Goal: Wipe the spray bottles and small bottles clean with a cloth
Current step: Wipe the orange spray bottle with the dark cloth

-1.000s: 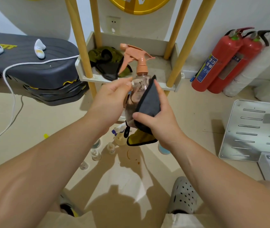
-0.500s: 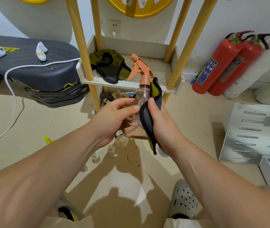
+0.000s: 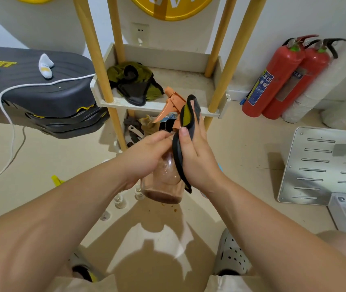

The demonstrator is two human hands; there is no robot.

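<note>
1. Orange plastic makes the trigger head of one spray bottle (image 3: 163, 178); its body is clear, round and smooth, with a brownish tint at the bottom. It is held in the air above the beige floor (image 3: 241, 165), in front of the wooden shelf (image 3: 161, 81), tilted so the nozzle points up and to the left.
2. Two bare hands are on it. The left hand (image 3: 146, 154) is closed around the neck and upper body of the bottle. The right hand (image 3: 197, 152) presses one cloth (image 3: 185, 116) flat against the right side of the bottle, with the thumb on top of the fabric.
3. The cloth is soft, dark grey with a yellow-green inner side and a black border; its lower end hangs below the hand.
4. At least three small bottles (image 3: 119, 201) stand on the floor under the hands. They are clear and tiny; the bottle and the arms hide part of them, so the exact count is not sure.
5. One more crumpled cloth of olive and black (image 3: 134, 81) lies on the shelf tray. Things on the lower level are too cluttered to tell.
6. Two red fire extinguishers (image 3: 277, 79) stand by the wall on the right, touching each other.
7. One perforated metal plate (image 3: 324, 165) lies on the right, cut off by the picture edge.
8. Two grey perforated clogs (image 3: 231, 256) show at the bottom; the left one is mostly hidden by the arm.
</note>
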